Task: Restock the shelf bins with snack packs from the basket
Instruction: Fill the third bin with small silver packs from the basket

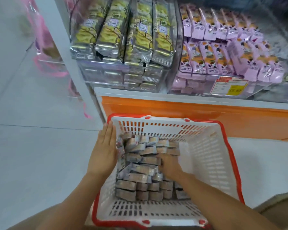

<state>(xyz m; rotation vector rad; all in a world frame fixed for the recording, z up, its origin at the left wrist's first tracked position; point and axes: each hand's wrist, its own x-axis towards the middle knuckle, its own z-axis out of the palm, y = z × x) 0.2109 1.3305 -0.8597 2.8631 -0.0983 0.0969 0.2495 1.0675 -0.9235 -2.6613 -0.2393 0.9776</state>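
Note:
A white basket with a red rim (211, 163) stands on the floor below the shelf, holding several small silvery-brown snack packs (140, 170) piled on its left side. My left hand (105, 150) lies flat with straight fingers against the basket's left rim. My right hand (170, 165) reaches down into the pile, fingers curled among the packs; whether it grips one is hidden. Above, a clear shelf bin (106, 75) holds silver-and-yellow packs (138, 35), and a second clear bin (198, 83) holds lilac packs (226, 50).
An orange shelf base panel (206, 113) runs behind the basket. A white upright post (68, 52) stands at the shelf's left, with pink items (45, 47) hanging beyond it. A yellow price tag (229, 87) sticks on the lilac bin's front. Pale floor tiles (32, 155) spread left.

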